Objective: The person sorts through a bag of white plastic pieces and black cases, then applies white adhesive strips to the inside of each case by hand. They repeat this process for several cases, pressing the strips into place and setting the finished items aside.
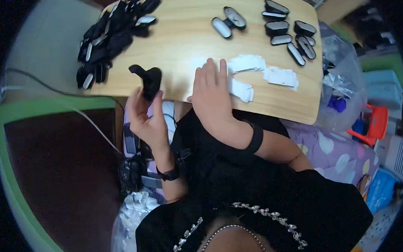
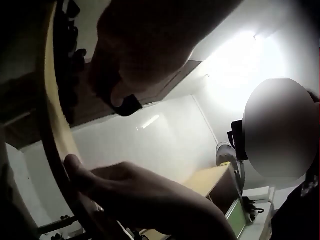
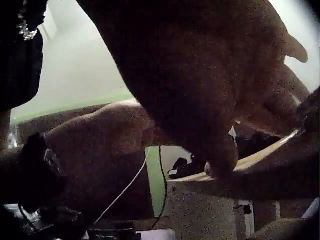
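My left hand [image 1: 150, 123] pinches a small black piece [image 1: 152, 82] between thumb and fingers, off the table's front edge, and a curved flap sticks out from it. In the left wrist view the same hand [image 2: 145, 50] is dark, with the black piece [image 2: 131, 106] at its fingers. My right hand [image 1: 213, 96] lies palm down at the table's front edge, its fingers straight and pointing away. White cards [image 1: 241, 90] lie right beside it, with more white cards [image 1: 247, 63] behind. In the right wrist view my right hand [image 3: 200, 85] fills much of the picture.
A heap of black pieces [image 1: 110, 42] covers the table's left side. Two joined black-and-white oval pieces [image 1: 235, 18] lie at the back middle, several similar ones [image 1: 277, 28] at the right. A white card stack [image 1: 280, 77] is near the right. Plastic bags hang beyond the right edge.
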Tool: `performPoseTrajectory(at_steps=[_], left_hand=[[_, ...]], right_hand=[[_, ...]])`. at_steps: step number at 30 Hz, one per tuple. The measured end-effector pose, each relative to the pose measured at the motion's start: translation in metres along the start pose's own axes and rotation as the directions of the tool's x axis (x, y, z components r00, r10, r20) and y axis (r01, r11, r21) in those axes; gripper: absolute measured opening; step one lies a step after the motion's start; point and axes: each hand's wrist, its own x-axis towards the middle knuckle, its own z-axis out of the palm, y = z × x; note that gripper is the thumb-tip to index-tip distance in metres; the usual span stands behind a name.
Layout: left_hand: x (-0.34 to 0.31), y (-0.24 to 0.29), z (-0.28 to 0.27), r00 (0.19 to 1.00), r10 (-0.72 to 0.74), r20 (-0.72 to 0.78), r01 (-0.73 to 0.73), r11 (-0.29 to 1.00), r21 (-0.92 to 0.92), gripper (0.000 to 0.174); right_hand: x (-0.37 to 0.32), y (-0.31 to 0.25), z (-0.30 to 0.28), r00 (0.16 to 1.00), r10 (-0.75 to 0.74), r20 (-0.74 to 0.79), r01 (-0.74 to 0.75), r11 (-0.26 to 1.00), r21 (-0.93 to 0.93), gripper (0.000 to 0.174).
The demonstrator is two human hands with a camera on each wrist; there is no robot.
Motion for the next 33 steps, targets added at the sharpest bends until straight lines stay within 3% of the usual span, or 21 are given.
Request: performPoseTrajectory(at_steps=[3, 4, 5, 8, 10, 12, 13, 15, 17, 19, 22, 24, 26, 28, 30, 33], left_hand=[[-0.005, 0.003, -0.009, 0.999, -0.009, -0.043, 0.008, 0.999, -0.041, 0.039], [-0.004, 0.004, -0.011, 0.999, 0.036, -0.005, -0.035, 0.997, 0.062, 0.039], [-0.004, 0.002, -0.012, 1.0, 0.03, -0.004, -0.03, 0.998, 0.052, 0.039], [-0.005, -0.001, -0.011, 1.0, 0.005, 0.011, -0.005, 1.0, 0.028, 0.04], [-0.007, -0.006, -0.009, 1.0, -0.021, 0.024, 0.022, 0.999, -0.045, 0.04], [-0.012, -0.012, -0.006, 0.998, -0.046, 0.041, 0.053, 0.984, -0.169, 0.04], [-0.014, -0.011, -0.006, 0.993, -0.025, 0.112, 0.042, 0.987, -0.155, 0.039], [-0.019, -0.001, 0.0, 0.979, -0.096, 0.18, 0.15, 0.937, -0.316, 0.039], [-0.02, 0.013, 0.002, 0.945, -0.114, 0.306, 0.237, 0.884, -0.403, 0.042], [-0.024, 0.025, 0.008, 0.939, -0.125, 0.32, 0.262, 0.863, -0.431, 0.043], [-0.026, 0.03, 0.009, 0.945, -0.027, 0.325, 0.182, 0.871, -0.456, 0.041], [-0.023, 0.025, 0.008, 0.948, 0.079, 0.31, 0.075, 0.886, -0.458, 0.039], [-0.026, 0.027, 0.01, 0.947, 0.043, 0.317, 0.12, 0.87, -0.479, 0.037], [-0.026, 0.027, 0.013, 0.94, 0.02, 0.339, 0.161, 0.852, -0.499, 0.036], [-0.026, 0.024, 0.015, 0.943, 0.055, 0.328, 0.108, 0.881, -0.46, 0.036], [-0.026, 0.026, 0.015, 0.942, 0.057, 0.33, 0.11, 0.878, -0.465, 0.035]], right_hand=[[-0.016, -0.007, 0.007, 0.972, -0.206, -0.112, 0.213, 0.976, 0.047, 0.043], [-0.021, -0.005, 0.008, 0.951, -0.262, -0.164, 0.274, 0.96, 0.054, 0.04], [-0.023, 0.0, 0.007, 0.936, -0.286, -0.207, 0.316, 0.94, 0.132, 0.033], [-0.028, 0.021, -0.002, 0.888, -0.442, -0.126, 0.46, 0.856, 0.237, 0.029], [-0.032, 0.034, -0.009, 0.921, -0.343, -0.183, 0.388, 0.782, 0.489, 0.019], [-0.031, 0.046, -0.023, 0.95, -0.218, -0.224, 0.312, 0.618, 0.721, 0.007], [-0.028, 0.05, -0.034, 0.951, -0.144, -0.274, 0.302, 0.629, 0.716, 0.009], [-0.021, 0.057, -0.055, 0.931, 0.006, -0.366, 0.275, 0.647, 0.711, 0.015], [-0.016, 0.061, -0.062, 0.865, 0.053, -0.499, 0.337, 0.676, 0.655, 0.021], [-0.011, 0.062, -0.06, 0.803, 0.058, -0.593, 0.387, 0.706, 0.593, 0.027], [-0.012, 0.061, -0.058, 0.777, -0.171, -0.606, 0.483, 0.778, 0.401, 0.027], [-0.015, 0.064, -0.061, 0.837, -0.235, -0.494, 0.459, 0.793, 0.4, 0.033], [-0.014, 0.069, -0.062, 0.848, -0.285, -0.447, 0.462, 0.811, 0.359, 0.03], [-0.012, 0.072, -0.064, 0.857, -0.305, -0.415, 0.458, 0.819, 0.344, 0.031], [-0.011, 0.072, -0.066, 0.848, -0.315, -0.427, 0.465, 0.828, 0.313, 0.032], [-0.011, 0.066, -0.073, 0.903, -0.261, -0.341, 0.38, 0.856, 0.351, 0.033]])
